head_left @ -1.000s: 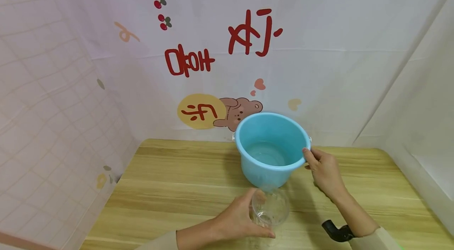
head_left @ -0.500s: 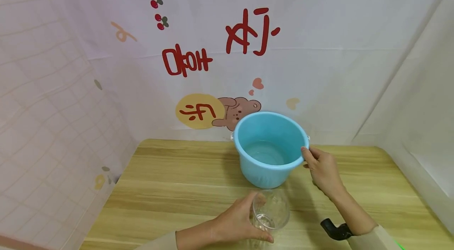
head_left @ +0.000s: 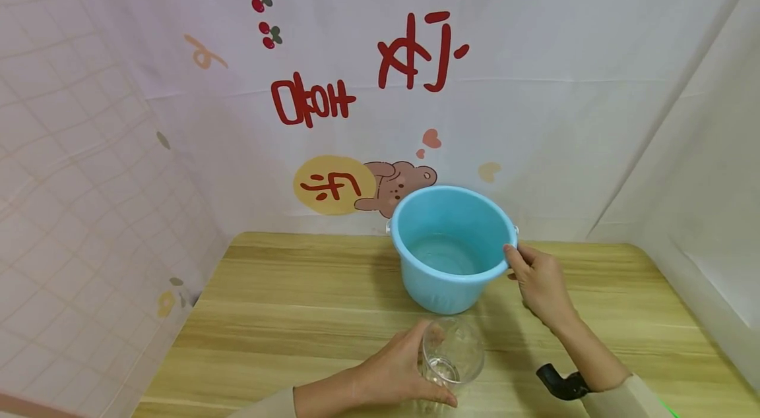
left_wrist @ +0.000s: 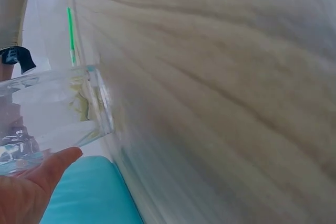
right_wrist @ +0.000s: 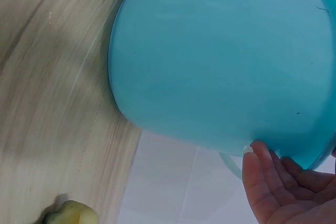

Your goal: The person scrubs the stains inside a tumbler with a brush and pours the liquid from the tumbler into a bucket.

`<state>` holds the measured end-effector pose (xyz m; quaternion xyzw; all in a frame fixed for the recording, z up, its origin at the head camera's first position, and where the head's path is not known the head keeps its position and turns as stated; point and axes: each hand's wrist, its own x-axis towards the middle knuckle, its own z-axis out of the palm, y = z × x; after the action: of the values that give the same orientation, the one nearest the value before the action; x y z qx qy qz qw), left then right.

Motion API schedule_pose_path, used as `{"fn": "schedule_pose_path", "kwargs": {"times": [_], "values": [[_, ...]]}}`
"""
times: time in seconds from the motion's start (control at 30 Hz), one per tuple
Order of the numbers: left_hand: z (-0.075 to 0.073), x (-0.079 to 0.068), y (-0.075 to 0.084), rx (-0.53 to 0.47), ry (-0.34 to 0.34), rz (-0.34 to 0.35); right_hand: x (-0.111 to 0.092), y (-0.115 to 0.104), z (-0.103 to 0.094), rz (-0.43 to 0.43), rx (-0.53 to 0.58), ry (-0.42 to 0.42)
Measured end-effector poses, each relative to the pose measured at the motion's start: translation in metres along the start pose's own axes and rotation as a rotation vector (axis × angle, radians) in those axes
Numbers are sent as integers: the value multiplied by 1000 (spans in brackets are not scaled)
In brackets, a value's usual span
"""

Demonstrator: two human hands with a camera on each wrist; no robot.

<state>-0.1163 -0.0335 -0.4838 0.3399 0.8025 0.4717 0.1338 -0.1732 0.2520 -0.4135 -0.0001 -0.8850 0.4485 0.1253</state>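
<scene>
In the head view, my left hand (head_left: 394, 368) grips a clear, round, open-topped cup (head_left: 466, 358) from its left side, thumb toward the front. The left wrist view shows the cup (left_wrist: 52, 108) sideways, my thumb along its wall. Whether its base touches the table cannot be told. Just beyond it stands a light blue bucket (head_left: 442, 289), with what looks like shallow water (head_left: 448, 256) at the bottom. My right hand (head_left: 543, 286) holds the bucket's right rim, thumb on top. From the right wrist, its fingers (right_wrist: 260, 177) show curled below the rim against the bucket wall (right_wrist: 210, 66).
A wood-grain table (head_left: 267, 312) lies under everything, with a white printed cloth (head_left: 534, 141) behind and at the sides. A black curved piece (head_left: 561, 384) sits at my right wrist. A yellow-green object (right_wrist: 73, 213) appears low in the right wrist view.
The cup has tipped a little, so more of its inside bottom shows. Both hands keep their hold, and the bucket stays in place; the head view shifts slightly.
</scene>
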Motion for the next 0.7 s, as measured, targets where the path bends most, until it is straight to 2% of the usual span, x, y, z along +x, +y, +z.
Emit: {"fn": "schedule_pose_path", "kwargs": {"times": [0.17,0.43,0.6,0.7], "values": [[1,1,-1,-14,15,-19,2,1,0,-4,-4,-8],[3,2,-1,7,15,17,2,5,-4,-13,-2,-54],[-4,-1,1,-47,-26,-37,3,9,-10,-33,-40,-96],[-13,-5,2,-37,-35,-76,1,12,-16,-35,-66,-115]]}}
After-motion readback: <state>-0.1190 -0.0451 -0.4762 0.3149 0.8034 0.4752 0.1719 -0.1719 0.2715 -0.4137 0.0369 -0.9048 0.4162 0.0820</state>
